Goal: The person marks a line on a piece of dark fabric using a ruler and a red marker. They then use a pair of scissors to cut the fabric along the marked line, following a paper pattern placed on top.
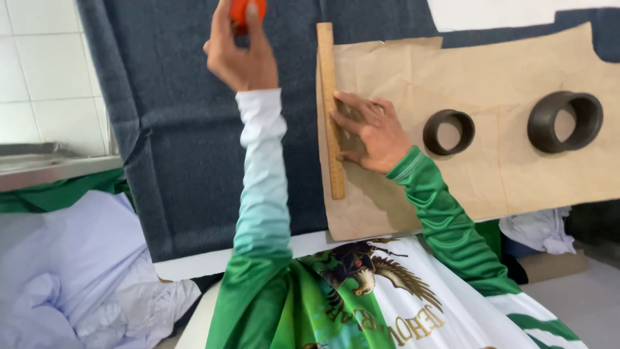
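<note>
Wooden ruler (331, 110) lies lengthwise along the left edge of a brown paper pattern (491, 97), which is spread on dark grey fabric (174, 129) over the table. In the head view, the right hand (371, 132) lies flat with fingers spread, its fingertips (341, 119) pressing on the ruler's middle and the palm resting on the paper just beside it. The left hand (239, 55) is raised well to the left of the ruler, above the grey fabric, its fingers pinched together on a small orange object (247, 11) at the top edge of the picture; what that object is cannot be told. Two dark rings (449, 131) sit on the paper to the right of the right hand, well apart from the ruler. Pale lilac cloth (71, 271) lies bunched at the lower left.
</note>
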